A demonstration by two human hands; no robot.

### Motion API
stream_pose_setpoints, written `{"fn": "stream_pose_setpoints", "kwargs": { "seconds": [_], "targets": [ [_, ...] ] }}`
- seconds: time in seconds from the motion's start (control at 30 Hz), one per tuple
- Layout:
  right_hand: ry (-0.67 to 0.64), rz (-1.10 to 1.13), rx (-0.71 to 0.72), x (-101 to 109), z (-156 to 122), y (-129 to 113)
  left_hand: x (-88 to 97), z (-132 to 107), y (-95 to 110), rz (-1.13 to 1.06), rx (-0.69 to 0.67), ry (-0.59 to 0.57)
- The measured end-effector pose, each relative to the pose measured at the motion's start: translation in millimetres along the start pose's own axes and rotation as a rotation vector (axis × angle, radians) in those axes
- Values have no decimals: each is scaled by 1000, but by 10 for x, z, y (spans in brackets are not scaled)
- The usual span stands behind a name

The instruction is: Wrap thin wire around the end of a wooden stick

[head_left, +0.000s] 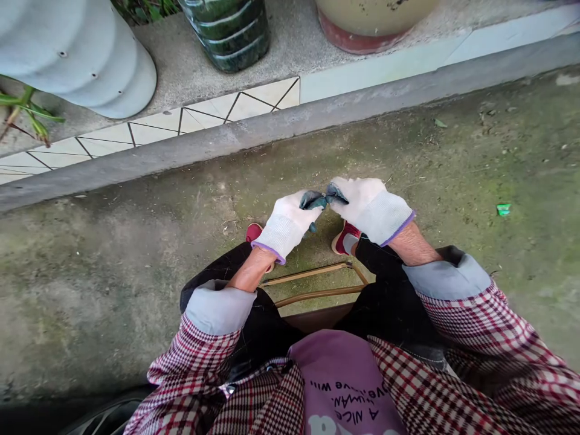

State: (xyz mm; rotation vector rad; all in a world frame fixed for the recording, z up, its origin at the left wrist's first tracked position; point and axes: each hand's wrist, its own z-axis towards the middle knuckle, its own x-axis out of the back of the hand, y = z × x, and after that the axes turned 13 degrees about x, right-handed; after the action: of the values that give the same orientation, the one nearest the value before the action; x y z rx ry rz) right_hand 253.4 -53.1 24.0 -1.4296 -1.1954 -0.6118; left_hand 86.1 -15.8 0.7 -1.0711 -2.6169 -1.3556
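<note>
Both my hands wear white knit gloves with dark blue-green palms and purple cuff edges. Above the floor, in front of my knees, my left hand (290, 219) is closed in a pinch, thumb against fingers. Close to its right, my right hand (365, 204) is pinched too, and the fingertips of the two hands nearly meet. Whatever lies between the fingers is too small or too hidden to make out.
A tan-framed stool or chair (312, 295) shows between my legs. Red shoes (341, 238) rest on the mossy concrete floor (136, 260). Ahead runs a tiled ledge (203, 115) bearing a white ribbed container (86, 60), a green plastic bottle (231, 30) and a round pot (371, 21). A green scrap (503, 209) lies right.
</note>
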Motion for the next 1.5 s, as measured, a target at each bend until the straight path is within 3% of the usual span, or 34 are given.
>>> {"fn": "stream_pose_setpoints", "kwargs": {
  "seconds": [0.13, 0.27, 0.4, 0.53, 0.7, 0.93, 1.13, 1.23, 1.33, 1.5],
  "targets": [
    [176, 271, -12, 43, -66, 49, 15, 14, 24, -212, 174, -75],
    [351, 595, 22, 86, -112, 126, 90, 72, 122, -423, 196, -52],
    [333, 586, 84, 72, -77, 121, -123, 210, 89, -595, 215, -104],
    [272, 494, 62, 111, -54, 64, -403, 293, 16, -638, 236, -287],
    [334, 622, 14, 152, -108, 103, -376, 258, 25, -588, 188, -356],
    [423, 772, -72, 178, -160, 165, -214, 201, 52, -683, 195, -324],
    [414, 849, -74, 191, -165, 124, -196, 179, 42, -596, 189, -286],
    [524, 999, -100, 209, -187, 151, -167, 166, 58, -594, 206, -220],
    [625, 953, -158, 208, -214, 228, -136, 157, 66, -649, 189, -195],
    [394, 679, -132, 135, -217, 269, -126, 161, 52, -644, 210, -192]
  ]
}}
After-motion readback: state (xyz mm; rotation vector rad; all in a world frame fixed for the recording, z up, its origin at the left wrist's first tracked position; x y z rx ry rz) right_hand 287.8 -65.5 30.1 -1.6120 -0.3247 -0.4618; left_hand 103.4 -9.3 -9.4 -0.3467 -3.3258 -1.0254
